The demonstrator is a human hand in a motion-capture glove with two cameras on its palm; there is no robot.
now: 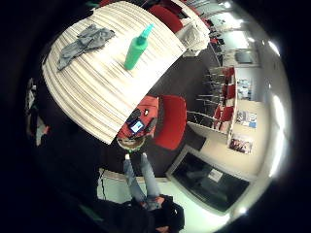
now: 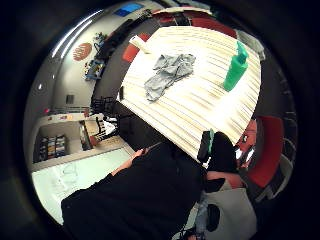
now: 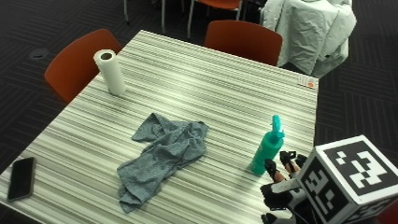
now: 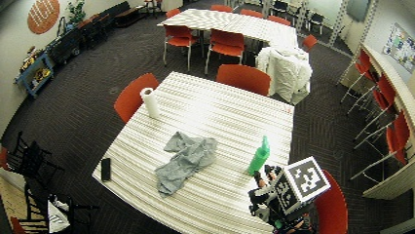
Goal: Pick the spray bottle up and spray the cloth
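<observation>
While hovering at the near corner of the striped table (image 3: 205, 84), reaches toward the green spray bottle (image 3: 267, 146) with the gloved right hand (image 3: 283, 170) — fingertips up, black fingers (image 3: 272, 167) slightly spread and just beside the bottle's base, holding nothing; cannot tell whether touching. Stands upright right ahead of the hand, that bottle, nozzle on top, near the table edge on the hand's side. Lies crumpled farther out from the hand, past the bottle toward the table's middle — a grey cloth (image 3: 163, 155), well apart from the bottle and flat on the tabletop. Stands upright at the far side from the hand, a white paper towel roll (image 3: 110, 72). Rests at the edge beyond the cloth, a black phone (image 3: 20, 178). Ring the far sides of the table, orange-red chairs (image 3: 244, 41), one farther back draped with a pale jacket (image 3: 311, 32). From the little-finger side palm view, shows the bottle (image 1: 137, 48) and cloth (image 1: 82, 43) both on the tabletop and both away from the palm. From the thumb side, same pair again — bottle (image 2: 235, 68), cloth (image 2: 167, 74).
</observation>
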